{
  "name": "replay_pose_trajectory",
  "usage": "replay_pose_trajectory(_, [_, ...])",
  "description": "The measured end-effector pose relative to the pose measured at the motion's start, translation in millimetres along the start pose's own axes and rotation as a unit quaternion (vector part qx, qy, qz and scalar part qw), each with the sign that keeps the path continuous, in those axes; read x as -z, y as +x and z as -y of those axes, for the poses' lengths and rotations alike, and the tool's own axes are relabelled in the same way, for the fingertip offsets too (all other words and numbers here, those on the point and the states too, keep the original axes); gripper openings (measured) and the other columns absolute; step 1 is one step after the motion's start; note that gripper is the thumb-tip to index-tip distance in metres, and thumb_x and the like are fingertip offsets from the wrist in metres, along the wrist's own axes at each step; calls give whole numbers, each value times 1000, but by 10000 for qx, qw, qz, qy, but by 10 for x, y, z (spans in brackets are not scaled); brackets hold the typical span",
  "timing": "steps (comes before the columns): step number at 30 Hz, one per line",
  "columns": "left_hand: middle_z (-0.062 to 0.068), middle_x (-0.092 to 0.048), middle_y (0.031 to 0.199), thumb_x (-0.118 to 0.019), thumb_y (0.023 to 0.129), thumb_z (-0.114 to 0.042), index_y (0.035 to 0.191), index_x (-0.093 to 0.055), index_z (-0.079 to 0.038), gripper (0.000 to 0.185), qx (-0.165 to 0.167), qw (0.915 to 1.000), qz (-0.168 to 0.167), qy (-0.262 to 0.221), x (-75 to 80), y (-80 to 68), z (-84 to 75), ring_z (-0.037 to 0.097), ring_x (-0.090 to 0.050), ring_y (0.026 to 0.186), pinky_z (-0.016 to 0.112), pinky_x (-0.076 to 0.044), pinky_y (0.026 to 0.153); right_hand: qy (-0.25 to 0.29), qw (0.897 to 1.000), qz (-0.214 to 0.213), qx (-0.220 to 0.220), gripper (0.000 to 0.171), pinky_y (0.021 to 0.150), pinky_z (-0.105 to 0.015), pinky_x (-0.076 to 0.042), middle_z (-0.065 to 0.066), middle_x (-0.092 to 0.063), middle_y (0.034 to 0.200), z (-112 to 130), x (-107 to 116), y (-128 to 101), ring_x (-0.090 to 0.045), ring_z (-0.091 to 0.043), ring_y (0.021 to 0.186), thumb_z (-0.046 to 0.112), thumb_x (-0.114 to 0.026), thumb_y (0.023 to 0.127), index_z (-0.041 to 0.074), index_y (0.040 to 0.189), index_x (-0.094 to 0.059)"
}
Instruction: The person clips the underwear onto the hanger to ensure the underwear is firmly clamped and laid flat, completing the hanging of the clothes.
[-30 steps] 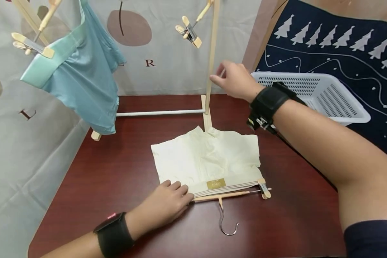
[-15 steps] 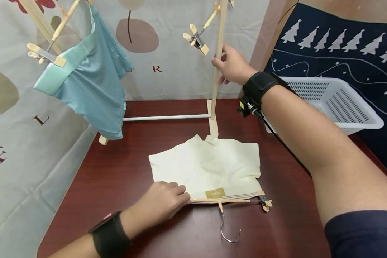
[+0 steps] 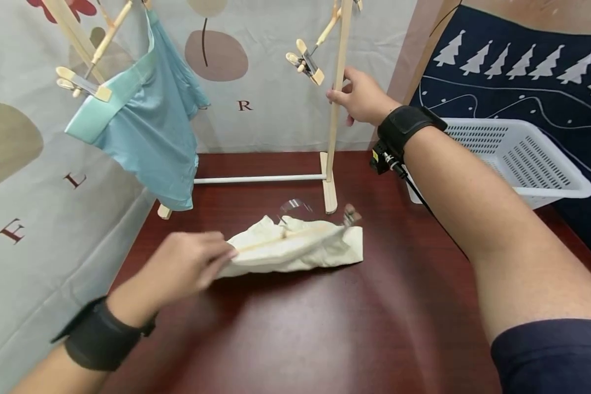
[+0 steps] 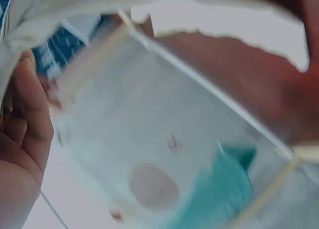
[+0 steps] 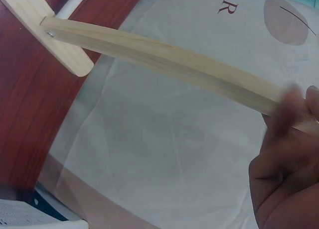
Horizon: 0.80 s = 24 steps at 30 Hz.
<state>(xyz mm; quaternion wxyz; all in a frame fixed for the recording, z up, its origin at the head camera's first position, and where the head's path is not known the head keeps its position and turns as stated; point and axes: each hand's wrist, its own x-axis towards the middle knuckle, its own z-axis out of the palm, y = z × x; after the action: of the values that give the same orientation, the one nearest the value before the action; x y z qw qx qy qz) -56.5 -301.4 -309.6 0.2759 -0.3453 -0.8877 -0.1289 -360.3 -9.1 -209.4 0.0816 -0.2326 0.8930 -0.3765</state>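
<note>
Head view, left hand (image 3: 184, 268) gripping cream shorts (image 3: 300, 249), right hand (image 3: 359, 98) holding rack post (image 3: 338, 87)

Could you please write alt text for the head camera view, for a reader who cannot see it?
A person's left hand lifts a cream-coloured cloth garment clipped to a wooden hanger off a dark red wooden table, while the right hand grips the upright post of a wooden drying rack. Light blue shorts hang at left; a white plastic basket sits at right.

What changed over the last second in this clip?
The left hand took hold of the clip hanger and lifted it, so the cream shorts, flat before, now hang bunched off the table. The right hand moved onto the rack's upright post. The blue shorts and basket stayed put.
</note>
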Motion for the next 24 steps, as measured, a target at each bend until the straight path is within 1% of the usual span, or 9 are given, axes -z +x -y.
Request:
replay_pose_trajectory(2, [-7,-57,63,-64,97,-23,76,-73,-12,25,383,9990,-164,187,206,62,148,3,-47,52,24,-41,49,-156,9999,-36,-1,43,56,-29,-48,-13,-61,125,-1,4,8,-52,-17,62,38,-51,103,14,136,-41])
replay_pose_trajectory(4, [-3,-63,63,-69,92,-18,77,-75,-9,18,843,9945,-311,546,436,157,280,8,-50,52,26,-41,50,-348,9994,-83,43,46,66,-31,-48,-15,-61,127,4,4,4,-60,-21,78,39,-50,103,12,140,-40])
replay_pose_trajectory(7, [4,-66,63,-72,87,-12,80,-77,-5,11,1523,9812,-522,1068,729,338,426,2,-45,52,22,-36,49,-427,9990,-123,67,50,82,-37,-47,-18,-61,129,17,5,-10,-62,-27,109,38,-49,104,9,144,-38])
replay_pose_trajectory(9, [8,-64,60,-70,90,-14,82,-78,-3,16,1945,9695,-630,1350,892,482,497,-1,-37,49,19,-29,46,-419,9990,-137,86,51,91,-40,-45,-19,-60,130,19,2,-12,-58,-29,123,37,-50,104,9,144,-39])
replay_pose_trajectory(12, [14,-61,55,-62,95,-21,88,-78,1,28,2466,9513,-621,1740,1099,718,598,7,-42,48,24,-27,47,-395,9991,-122,99,51,93,-40,-45,-18,-61,128,15,5,-5,-59,-29,122,38,-51,103,9,144,-39])
replay_pose_trajectory(14, [18,-59,55,-56,98,-23,90,-77,4,35,2685,9413,-579,1961,1214,887,678,25,-47,49,33,-28,53,-385,9991,-129,126,51,92,-40,-45,-18,-62,128,5,8,-2,-59,-29,122,37,-51,103,9,144,-40])
replay_pose_trajectory(17, [27,-61,65,-46,101,-26,97,-73,9,44,2910,9271,-494,2311,1318,1115,799,47,-50,66,50,-28,64,-371,9990,-169,158,50,89,-38,-45,-18,-63,126,-22,20,-9,-60,-28,122,37,-52,103,10,143,-41])
replay_pose_trajectory(22, [37,-62,90,-36,104,-27,109,-65,17,53,3340,9046,-352,2625,1388,1357,986,55,-47,91,63,-31,86,-448,9986,-188,208,46,82,-35,-43,-17,-65,122,-47,17,-28,-61,-27,118,37,-52,103,8,137,-43])
replay_pose_trajectory(24, [37,-61,94,-34,104,-26,112,-63,17,53,3489,8975,-196,2691,1413,1413,1056,56,-46,95,64,-33,88,-441,9986,-174,224,45,82,-34,-42,-16,-66,121,-51,11,-31,-61,-27,117,37,-53,103,8,136,-43])
